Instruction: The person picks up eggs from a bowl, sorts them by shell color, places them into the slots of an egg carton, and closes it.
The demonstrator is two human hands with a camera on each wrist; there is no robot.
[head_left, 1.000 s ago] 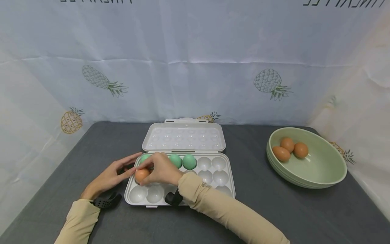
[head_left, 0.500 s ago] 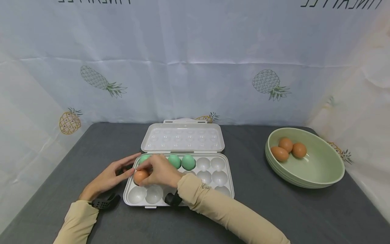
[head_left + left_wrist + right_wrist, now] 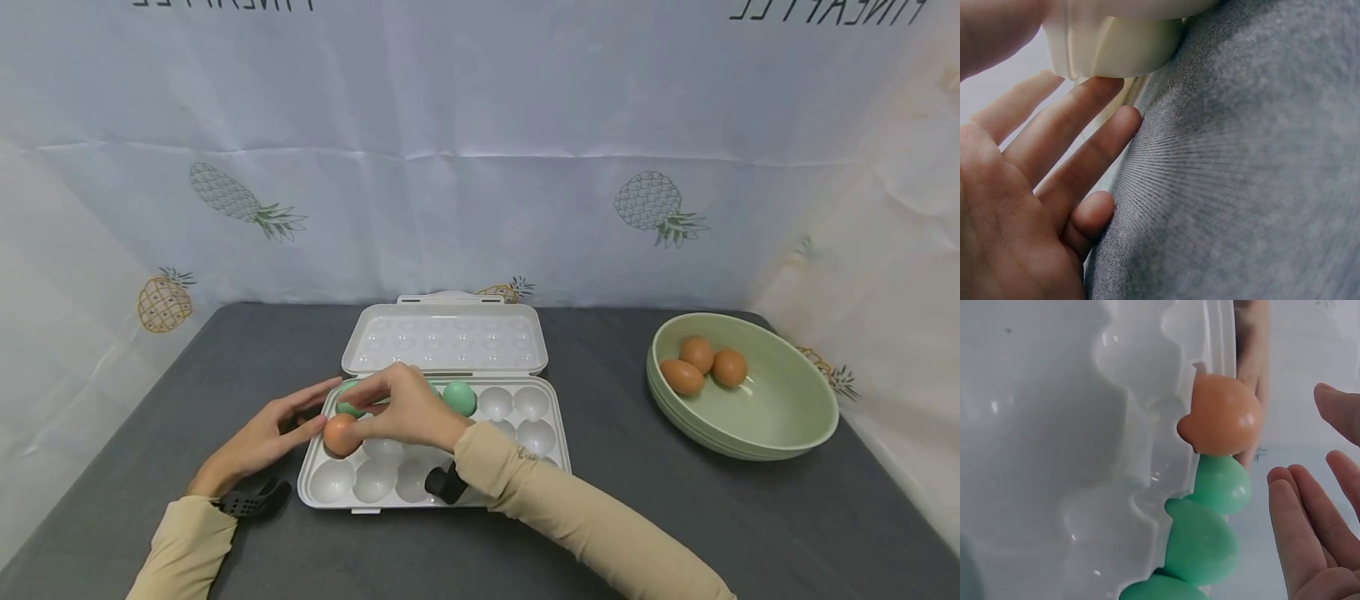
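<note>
The left hand (image 3: 258, 442) lies flat on the grey table (image 3: 675, 517), its straight fingers (image 3: 1072, 122) touching the left end of the white egg box (image 3: 435, 492). The right hand (image 3: 408, 410) hovers over the box with fingers loose and a little spread, holding nothing. The brown egg (image 3: 340, 434) sits in a middle-row cup at the left end. Green eggs (image 3: 1200, 540) fill the back row. Farther right, a green bowl (image 3: 787, 417) holds three brown eggs.

Brown egg (image 3: 340, 434) seated in white egg tray (image 3: 480, 492), middle row, leftmost cup.
</note>
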